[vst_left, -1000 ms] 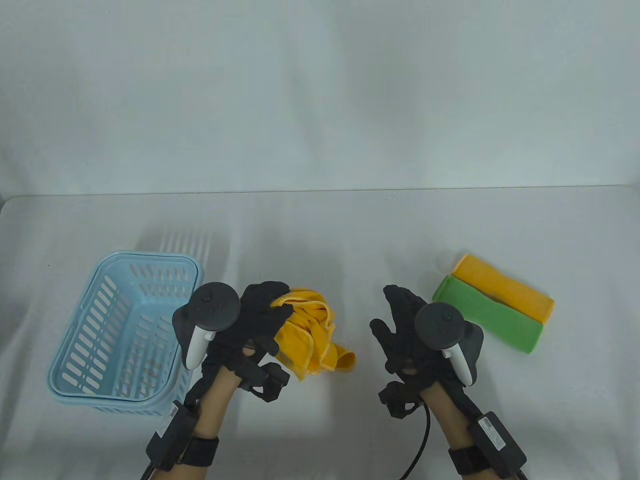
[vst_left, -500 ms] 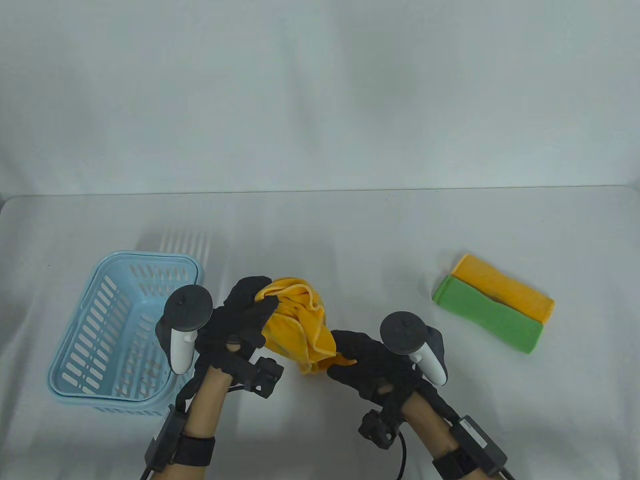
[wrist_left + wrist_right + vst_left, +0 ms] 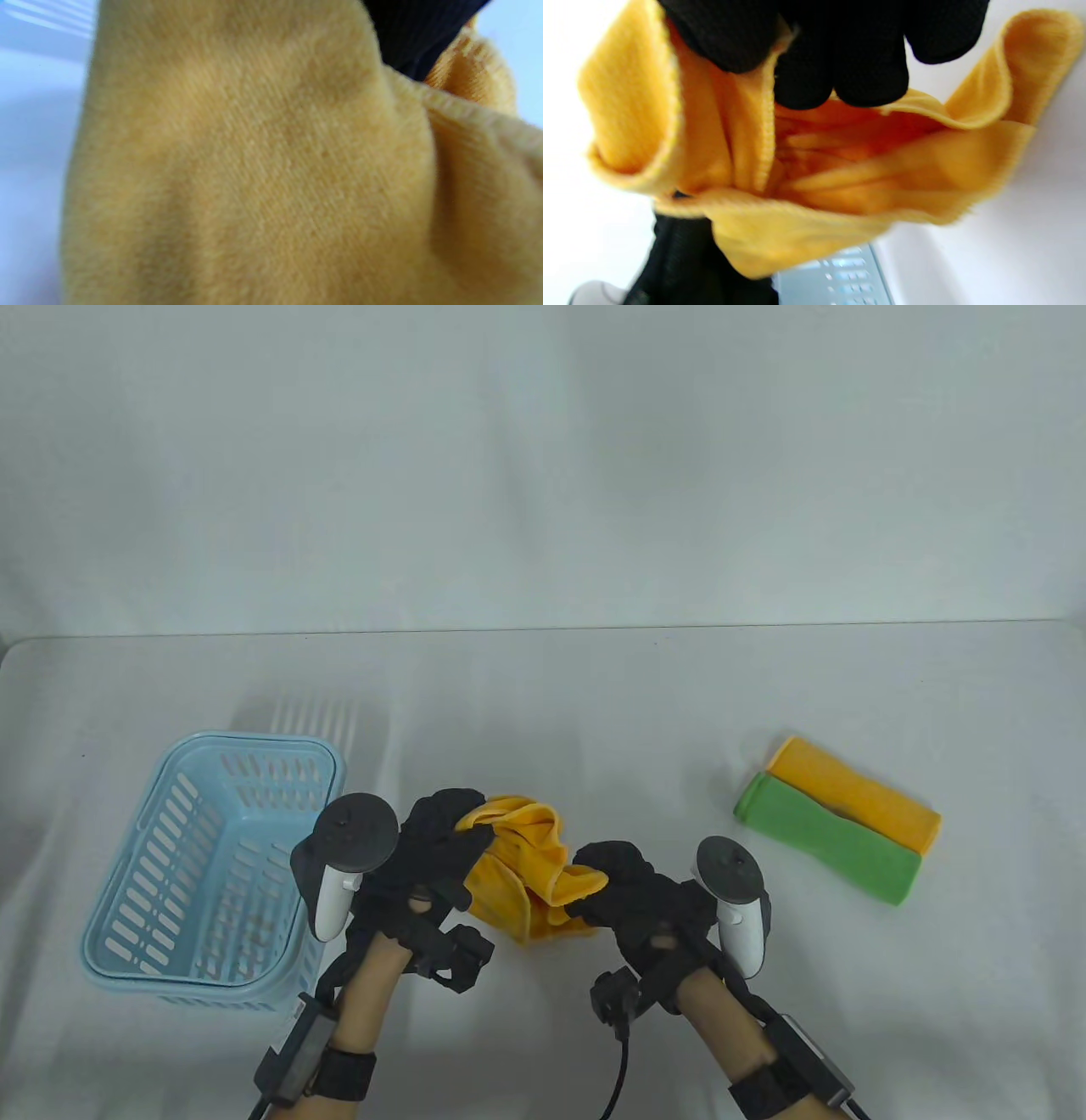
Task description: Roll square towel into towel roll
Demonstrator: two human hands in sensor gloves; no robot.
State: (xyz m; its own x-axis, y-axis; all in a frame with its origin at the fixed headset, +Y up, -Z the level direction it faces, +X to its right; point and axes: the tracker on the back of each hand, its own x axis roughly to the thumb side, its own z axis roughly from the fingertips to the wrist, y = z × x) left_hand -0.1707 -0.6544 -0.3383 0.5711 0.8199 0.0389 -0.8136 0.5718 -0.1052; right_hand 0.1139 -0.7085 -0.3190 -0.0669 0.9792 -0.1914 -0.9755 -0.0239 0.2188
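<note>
The desk (image 3: 543, 704) is covered in a pale grey-white cloth, lightly creased, and runs back to a plain pale wall (image 3: 543, 458) behind its far edge.

Near the front edge, about the middle, both hands hold one crumpled yellow towel (image 3: 530, 878) between them, bunched and unrolled. The left hand (image 3: 433, 861) grips the towel's left, farther part with fingers curled over the cloth; in the left wrist view the yellow cloth (image 3: 254, 169) fills almost the whole picture, with a dark gloved fingertip (image 3: 418, 38) at the top. The right hand (image 3: 632, 895) pinches a folded edge on the towel's right side; the right wrist view shows its black fingertips (image 3: 840, 63) clamped on the hemmed folds (image 3: 814, 169). Whether the towel's lowest fold touches the desk cannot be told.

Left of the hands, toward the front left corner, stands a light blue slotted basket (image 3: 170, 848), just beside the left hand's tracker. Toward the right edge and a little farther back lie a green towel roll (image 3: 827, 840) and a yellow towel roll (image 3: 857, 802), side by side and touching, well apart from the hands.
</note>
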